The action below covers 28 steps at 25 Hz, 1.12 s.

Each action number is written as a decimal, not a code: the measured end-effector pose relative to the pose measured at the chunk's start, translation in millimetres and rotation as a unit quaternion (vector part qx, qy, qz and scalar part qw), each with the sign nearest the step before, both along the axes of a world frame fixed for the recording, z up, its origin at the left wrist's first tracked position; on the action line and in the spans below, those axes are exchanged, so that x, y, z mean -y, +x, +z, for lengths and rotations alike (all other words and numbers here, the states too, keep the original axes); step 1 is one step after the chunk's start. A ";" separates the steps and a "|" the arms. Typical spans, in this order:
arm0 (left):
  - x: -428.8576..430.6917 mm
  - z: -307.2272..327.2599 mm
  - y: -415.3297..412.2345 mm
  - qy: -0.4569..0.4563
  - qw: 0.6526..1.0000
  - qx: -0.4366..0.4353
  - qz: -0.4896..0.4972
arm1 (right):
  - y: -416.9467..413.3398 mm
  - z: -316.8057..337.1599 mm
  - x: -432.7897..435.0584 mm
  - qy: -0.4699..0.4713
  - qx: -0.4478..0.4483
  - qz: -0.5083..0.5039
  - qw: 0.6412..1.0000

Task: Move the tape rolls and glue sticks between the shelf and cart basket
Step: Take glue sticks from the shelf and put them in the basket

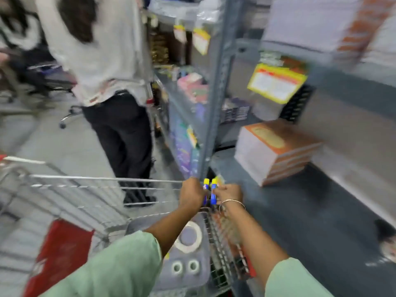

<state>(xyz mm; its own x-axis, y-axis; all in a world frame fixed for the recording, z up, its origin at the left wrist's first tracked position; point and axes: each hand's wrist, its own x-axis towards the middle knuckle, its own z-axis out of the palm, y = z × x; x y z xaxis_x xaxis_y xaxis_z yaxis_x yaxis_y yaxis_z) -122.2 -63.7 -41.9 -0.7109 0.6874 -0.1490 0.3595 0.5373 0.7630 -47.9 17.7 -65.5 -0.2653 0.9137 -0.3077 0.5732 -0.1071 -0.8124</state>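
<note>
Left hand (pixel 191 192) and right hand (pixel 228 194) each gripping a glue stick (pixel 213 191), labels blurred, lower ends hidden

Two glue sticks (pixel 210 190), blue-bodied with yellow caps, stand upright side by side, just above the far right corner of the cart basket (pixel 85 189). Inside the basket, on a grey pad, lies a large white tape roll (pixel 189 239) flat on its side. Nearer than it, two small white tape rolls (pixel 185 266) sit next to each other.
</note>
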 end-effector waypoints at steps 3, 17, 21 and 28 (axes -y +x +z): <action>60.3 -79.8 -62.6 -0.112 0.992 0.036 0.046 | -62.6 -68.8 54.8 -0.051 0.099 0.112 0.987; 180.6 -332.9 -89.6 -0.312 0.931 0.112 0.152 | -127.5 -325.0 195.6 -0.172 0.305 0.206 0.914; 186.9 -346.7 -86.5 -0.314 0.931 0.114 0.146 | -128.6 -338.9 202.8 -0.179 0.356 0.220 0.890; 176.4 -330.2 -92.2 -0.278 0.954 0.049 0.100 | -118.8 -301.2 165.0 -0.104 0.310 0.240 0.914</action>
<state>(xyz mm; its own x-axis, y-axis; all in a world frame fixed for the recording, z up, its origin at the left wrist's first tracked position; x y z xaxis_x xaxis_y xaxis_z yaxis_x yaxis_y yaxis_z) -214.4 -240.1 -372.2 -0.7828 0.3357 -0.5240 0.1493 0.9188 0.3655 -166.7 -147.3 -366.6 -0.3359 0.6429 -0.6884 0.9382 0.1633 -0.3053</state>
